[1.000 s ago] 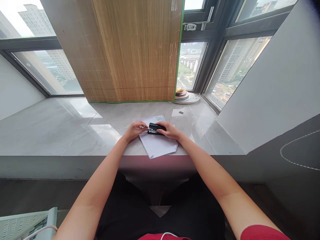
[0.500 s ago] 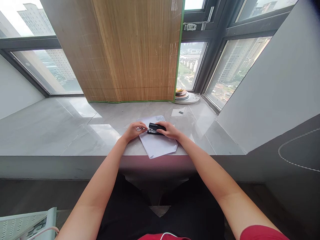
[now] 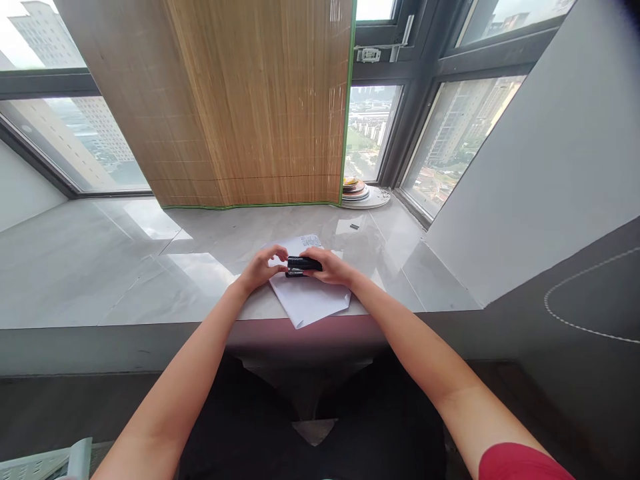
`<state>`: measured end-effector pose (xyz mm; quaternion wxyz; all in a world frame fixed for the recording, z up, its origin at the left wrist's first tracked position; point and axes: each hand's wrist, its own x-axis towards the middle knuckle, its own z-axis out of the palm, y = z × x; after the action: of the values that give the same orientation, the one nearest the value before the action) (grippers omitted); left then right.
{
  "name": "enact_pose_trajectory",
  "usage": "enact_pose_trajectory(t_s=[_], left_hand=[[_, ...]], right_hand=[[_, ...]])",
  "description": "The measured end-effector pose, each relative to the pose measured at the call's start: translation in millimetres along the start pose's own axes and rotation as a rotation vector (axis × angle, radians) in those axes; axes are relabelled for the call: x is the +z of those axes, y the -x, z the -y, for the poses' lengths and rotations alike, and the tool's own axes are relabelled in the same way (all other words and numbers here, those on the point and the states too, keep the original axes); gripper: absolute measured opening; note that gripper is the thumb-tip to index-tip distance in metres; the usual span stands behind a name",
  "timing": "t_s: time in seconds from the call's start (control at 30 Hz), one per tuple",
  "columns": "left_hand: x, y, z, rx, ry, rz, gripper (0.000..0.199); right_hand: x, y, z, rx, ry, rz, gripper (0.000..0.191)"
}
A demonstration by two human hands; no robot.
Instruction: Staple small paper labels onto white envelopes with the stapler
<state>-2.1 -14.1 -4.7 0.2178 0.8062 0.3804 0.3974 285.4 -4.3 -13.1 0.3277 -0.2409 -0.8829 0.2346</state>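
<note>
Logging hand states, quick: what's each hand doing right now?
Left hand: fingers curled at the black stapler; whether they grip it cannot be told.
Right hand: closed around the stapler.

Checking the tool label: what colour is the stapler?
The stapler is black, seen best in the head view.

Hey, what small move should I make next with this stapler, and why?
I'd probably draw your left hand back before pressing the black stapler: its fingertips are right by one end, while your right hand grips the other over the white paper.
</note>
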Motion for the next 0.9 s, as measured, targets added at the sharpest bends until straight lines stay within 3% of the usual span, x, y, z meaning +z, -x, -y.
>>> enact_pose_trajectory(t_s=[0.1,0.23,0.33,0.43,0.5,0.6,0.67,0.77,0.9], left_hand=[[4.0,-4,-4,0.055,0.022,0.029,0.026],[0.0,-2,-10,0.07,0.034,-0.01,0.024],[-4.4,-1,-13,0.052,0.014,-0.035,0.032],[-6.6,-10,-15,-0.044,-0.057,-0.109,0.041],[-4.6,-25,-15,-0.207,-0.177,-0.139,0.04],[6.3,-57,-11,-0.456,-0.46,0.013,0.036],[17.5,-79,-8,-0.528,-0.572,0.124,0.034],[33.7,-100,0,-0.484,-0.606,0.211,0.024],[42.6,-107,14,-0.371,-0.513,0.207,0.019]], right_hand=[[1,-1,8,-0.032,-0.054,0.019,0.032],[4,-2,15,-0.068,-0.136,-0.053,0.037],[0,-1,17,-0.058,-0.129,-0.154,0.035],[-21,3,14,0.057,-0.128,-0.326,0.037],[-45,4,4,0.166,-0.125,-0.419,0.038],[-81,5,-22,0.266,-0.02,-0.463,0.042],[-96,6,-42,0.311,0.058,-0.46,0.042],[-102,13,-66,0.341,0.107,-0.454,0.038],[-98,23,-83,0.314,0.174,-0.35,0.036]])
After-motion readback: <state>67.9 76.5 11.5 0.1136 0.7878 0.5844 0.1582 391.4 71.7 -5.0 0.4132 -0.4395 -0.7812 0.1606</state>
